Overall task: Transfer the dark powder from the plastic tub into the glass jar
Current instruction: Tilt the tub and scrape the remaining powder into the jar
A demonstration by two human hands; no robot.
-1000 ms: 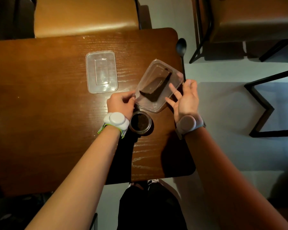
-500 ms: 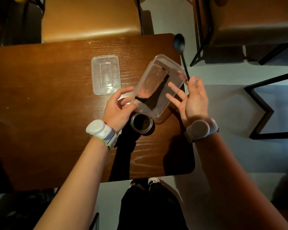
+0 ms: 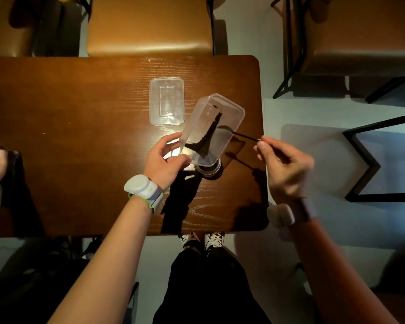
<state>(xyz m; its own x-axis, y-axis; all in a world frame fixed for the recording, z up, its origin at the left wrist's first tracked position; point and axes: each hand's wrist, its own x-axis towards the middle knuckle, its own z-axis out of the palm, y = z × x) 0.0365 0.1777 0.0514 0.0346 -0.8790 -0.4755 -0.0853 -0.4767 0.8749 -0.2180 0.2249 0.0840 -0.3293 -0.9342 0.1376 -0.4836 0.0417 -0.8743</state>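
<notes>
With the left hand [image 3: 165, 160] gripping the tilted plastic tub [image 3: 212, 129] over the glass jar [image 3: 207, 168] on the bench [image 3: 80, 136], the right hand [image 3: 283, 164] pinches a black spoon [image 3: 241, 135] inside, and thin streaks of dark powder [image 3: 206, 140] remain to scrape out.
</notes>
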